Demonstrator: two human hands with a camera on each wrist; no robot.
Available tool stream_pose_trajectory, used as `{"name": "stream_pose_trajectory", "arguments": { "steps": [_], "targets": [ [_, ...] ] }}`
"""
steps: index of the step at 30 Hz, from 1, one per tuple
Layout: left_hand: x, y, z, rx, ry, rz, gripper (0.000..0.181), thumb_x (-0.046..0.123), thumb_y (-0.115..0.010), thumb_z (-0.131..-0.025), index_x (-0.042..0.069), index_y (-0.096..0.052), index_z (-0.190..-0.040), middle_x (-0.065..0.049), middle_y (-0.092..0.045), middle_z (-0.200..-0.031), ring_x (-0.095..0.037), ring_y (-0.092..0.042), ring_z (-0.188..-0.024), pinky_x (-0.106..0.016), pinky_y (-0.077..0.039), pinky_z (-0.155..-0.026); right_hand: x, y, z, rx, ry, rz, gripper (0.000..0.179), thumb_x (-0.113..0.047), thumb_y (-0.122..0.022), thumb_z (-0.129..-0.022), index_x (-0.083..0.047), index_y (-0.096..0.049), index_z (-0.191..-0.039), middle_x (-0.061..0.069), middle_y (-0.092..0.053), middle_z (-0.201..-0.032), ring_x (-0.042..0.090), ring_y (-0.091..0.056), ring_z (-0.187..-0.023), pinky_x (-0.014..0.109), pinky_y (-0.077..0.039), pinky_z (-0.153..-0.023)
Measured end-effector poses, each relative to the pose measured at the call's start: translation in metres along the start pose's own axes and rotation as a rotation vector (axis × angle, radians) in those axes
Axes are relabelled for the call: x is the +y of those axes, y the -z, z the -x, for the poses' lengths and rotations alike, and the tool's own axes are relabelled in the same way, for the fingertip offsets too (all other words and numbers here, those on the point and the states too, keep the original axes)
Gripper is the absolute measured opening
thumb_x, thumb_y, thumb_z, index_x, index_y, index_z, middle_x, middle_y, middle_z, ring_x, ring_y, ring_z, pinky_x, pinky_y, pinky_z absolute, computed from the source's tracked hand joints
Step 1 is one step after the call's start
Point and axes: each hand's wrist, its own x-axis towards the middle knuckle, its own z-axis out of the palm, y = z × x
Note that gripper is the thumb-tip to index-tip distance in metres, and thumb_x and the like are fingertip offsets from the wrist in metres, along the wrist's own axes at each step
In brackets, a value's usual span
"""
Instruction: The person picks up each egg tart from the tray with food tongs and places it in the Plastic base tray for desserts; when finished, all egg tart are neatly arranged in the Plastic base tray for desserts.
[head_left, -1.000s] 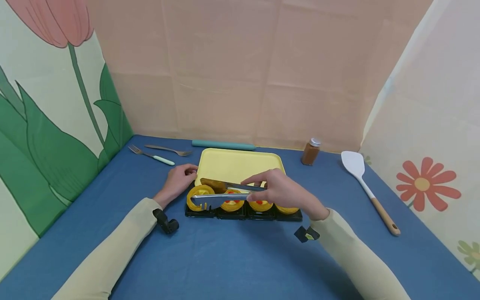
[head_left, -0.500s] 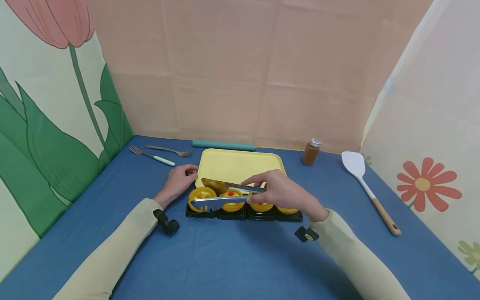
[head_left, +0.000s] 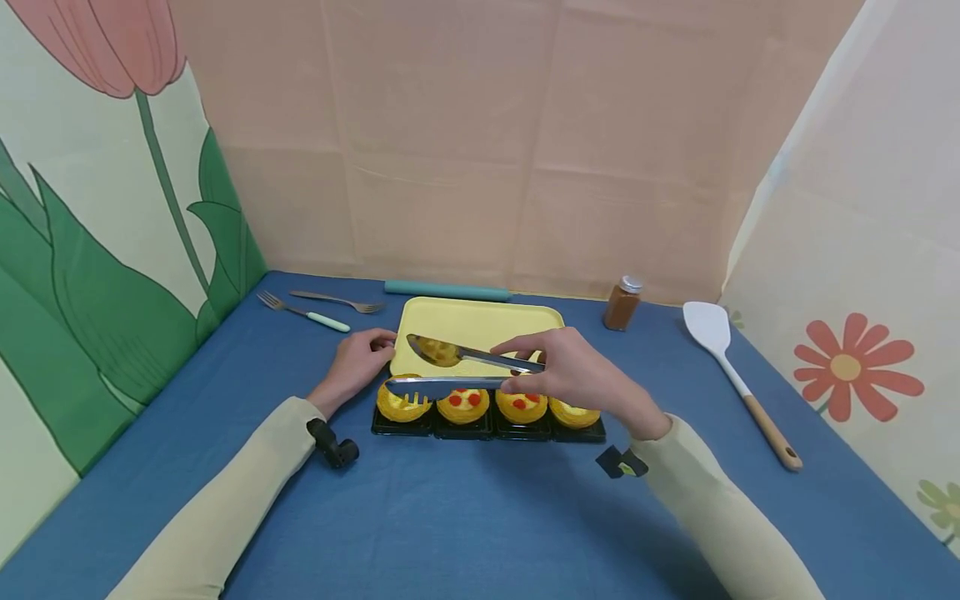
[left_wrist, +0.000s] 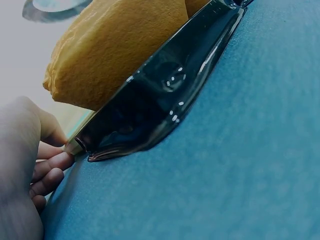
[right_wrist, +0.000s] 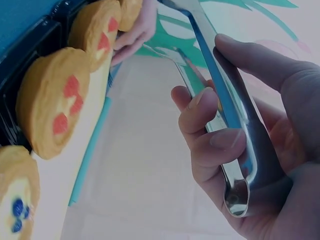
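Observation:
Metal tongs (head_left: 450,384) sit in the grip of my right hand (head_left: 572,367), held level above the tarts and the near part of a yellow tray (head_left: 487,321). Their two arms are spread, with nothing visible between the tips. Below lies a row of several egg tarts (head_left: 463,407) in black plastic compartments (left_wrist: 145,100); red or blue bits top some of them (right_wrist: 70,100). The leftmost tart is partly behind the lower tong arm. At the tray's left edge, my left hand (head_left: 358,364) pinches the near corner between thumb and fingers (left_wrist: 55,162).
A fork with a pale green handle (head_left: 326,321) and another fork (head_left: 337,298) lie back left. A teal rod (head_left: 447,290) lies behind the tray. A brown shaker jar (head_left: 622,304) stands back right, near a white spatula (head_left: 738,379) with a wooden handle.
The tongs have risen off the leftmost tart and shifted back over the tray, their arms wider apart. That tart moved slightly right early on, then stayed. My left hand has kept its place.

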Motion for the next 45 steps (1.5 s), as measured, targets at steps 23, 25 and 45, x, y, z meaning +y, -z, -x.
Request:
{"name": "stream_pose_trajectory", "arguments": {
  "steps": [23,25,45],
  "targets": [
    [-0.002,0.002,0.003,-0.012,0.007,0.006,0.038,0.014,-0.054,-0.098,0.001,-0.066,-0.131,-0.015,-0.068,-0.112,-0.029,-0.060,-0.096,-0.044,-0.047,-0.085,0.050,0.025,0.042,0.381,-0.307,0.083,0.048,-0.035,-0.080,-0.088,-0.016,-0.070,-0.131,0.009,-0.072,-0.099,0.025,-0.062,-0.082,0.035,-0.050,-0.053],
    [-0.001,0.002,0.003,-0.013,0.006,0.005,0.038,0.014,-0.054,-0.098,0.000,-0.066,-0.131,-0.015,-0.068,-0.112,-0.029,-0.060,-0.096,-0.044,-0.046,-0.084,0.059,0.026,0.050,0.383,-0.338,0.085,0.048,-0.035,-0.079,-0.088,-0.014,-0.070,-0.130,0.011,-0.072,-0.097,0.025,-0.063,-0.079,0.035,-0.049,-0.053],
    [0.000,0.001,0.002,-0.021,0.006,0.001,0.038,0.014,-0.054,-0.097,0.000,-0.065,-0.131,-0.016,-0.068,-0.113,-0.029,-0.060,-0.096,-0.044,-0.046,-0.084,0.151,0.048,0.095,0.285,-0.487,0.115,0.056,-0.037,-0.076,-0.091,-0.003,-0.064,-0.134,0.028,-0.067,-0.114,0.026,-0.069,-0.069,0.034,-0.051,-0.060]
  ]
}}
